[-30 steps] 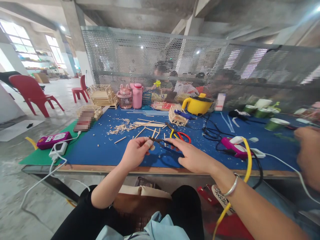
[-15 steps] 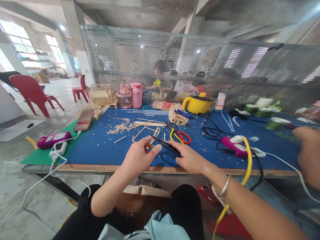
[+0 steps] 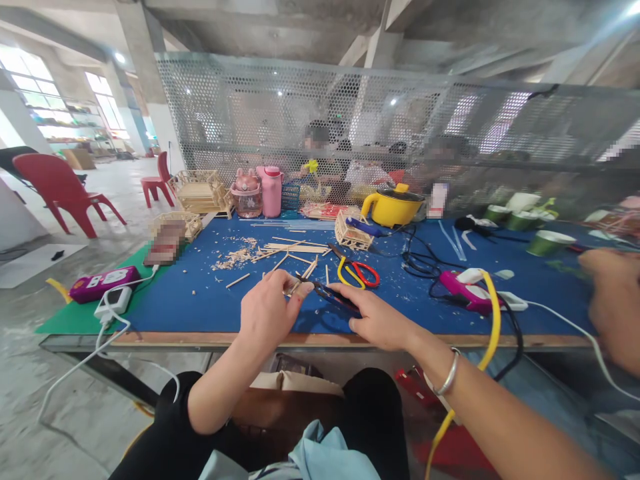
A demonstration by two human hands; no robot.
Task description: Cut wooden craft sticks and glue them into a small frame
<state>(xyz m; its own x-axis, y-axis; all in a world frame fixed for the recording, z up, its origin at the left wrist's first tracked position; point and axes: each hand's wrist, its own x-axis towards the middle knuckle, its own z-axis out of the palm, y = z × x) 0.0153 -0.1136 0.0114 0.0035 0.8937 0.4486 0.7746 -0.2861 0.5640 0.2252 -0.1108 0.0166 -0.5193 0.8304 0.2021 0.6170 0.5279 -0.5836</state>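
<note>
left hand [image 3: 267,313]: pinches stick [image 3: 291,287] | right hand [image 3: 377,320]: grips pliers [image 3: 330,294]

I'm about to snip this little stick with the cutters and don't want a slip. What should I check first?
1. Stick gripped: the left hand pinches a short wooden stick in its fingers. Ok.
2. Cutters held: the right hand holds the dark-handled cutters. Ok.
3. Blades on the stick: too small and blurred to see. Cannot tell.
4. Left fingers away from the blades: they sit right at the tip. Not ok.
5. Red and yellow scissors out of the way: they lie beyond the hands. Ok.
6. Neighbour's hand apart: far right. Ok.
</note>
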